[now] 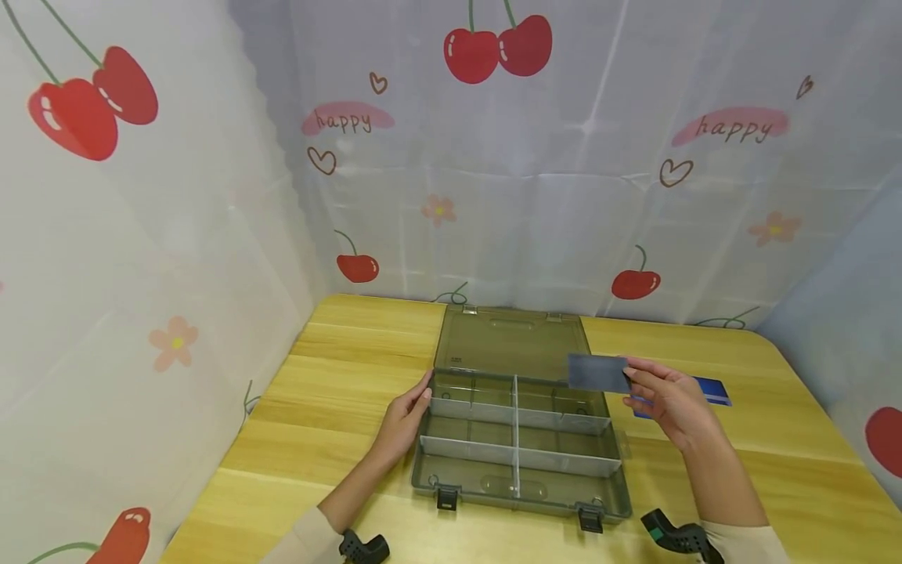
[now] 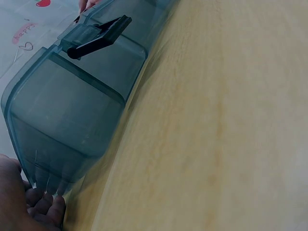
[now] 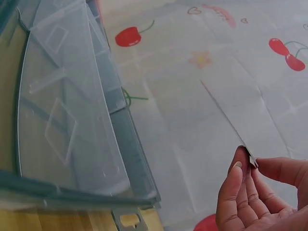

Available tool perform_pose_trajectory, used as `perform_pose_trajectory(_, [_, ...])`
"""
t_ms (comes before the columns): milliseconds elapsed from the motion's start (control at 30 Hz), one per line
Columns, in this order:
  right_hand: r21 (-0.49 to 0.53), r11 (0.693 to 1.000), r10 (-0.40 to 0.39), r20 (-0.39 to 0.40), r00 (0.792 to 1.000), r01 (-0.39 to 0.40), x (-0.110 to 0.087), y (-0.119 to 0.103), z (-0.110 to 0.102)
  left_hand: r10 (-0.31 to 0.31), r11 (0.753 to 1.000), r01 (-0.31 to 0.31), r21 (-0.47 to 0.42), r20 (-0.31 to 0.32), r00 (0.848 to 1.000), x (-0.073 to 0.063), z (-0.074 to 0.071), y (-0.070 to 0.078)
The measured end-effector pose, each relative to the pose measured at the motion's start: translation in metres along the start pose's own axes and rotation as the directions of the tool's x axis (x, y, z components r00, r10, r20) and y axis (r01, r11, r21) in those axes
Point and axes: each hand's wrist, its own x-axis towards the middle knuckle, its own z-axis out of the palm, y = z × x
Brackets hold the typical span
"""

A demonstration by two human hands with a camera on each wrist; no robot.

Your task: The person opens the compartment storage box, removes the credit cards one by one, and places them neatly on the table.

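A translucent grey-green compartment box [image 1: 517,505] stands on the table with its lid [image 1: 514,345] laid back behind it. My left hand [image 1: 403,423] holds the box's left side near the hinge, thumb at the rim. In the left wrist view, the fingers of that hand [image 2: 45,204] lie against the box's far corner. Above the box's right rear edge, my right hand [image 1: 669,399] pinches a flat dark grey card [image 1: 597,373] between thumb and fingers. The right wrist view shows this card [image 3: 226,118] nearly edge-on. Blue cards [image 1: 713,390] lie on the table, partly hidden behind the right hand.
Clear dividers [image 1: 465,449] split the box into several compartments. Two dark latches [image 1: 447,497] hang open at its front. A cherry-print curtain [image 1: 507,196] closes off the back and sides of the wooden table [image 1: 338,368].
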Motion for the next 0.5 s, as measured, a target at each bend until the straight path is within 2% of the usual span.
perform_pose_trajectory(333, [0.045, 0.998, -0.039, -0.003, 0.999, 0.039, 0.001, -0.004, -0.025, -0.004, 1.0, 0.004, -0.011, 0.005, 1.0, 0.001, 0.0, -0.001])
perform_pose_trajectory(500, [0.056, 0.998, -0.027, 0.0, 1.0, 0.027, 0.002, -0.006, -0.038, 0.003, 1.0, -0.003, -0.014, 0.013, 1.0, 0.0, -0.002, 0.001])
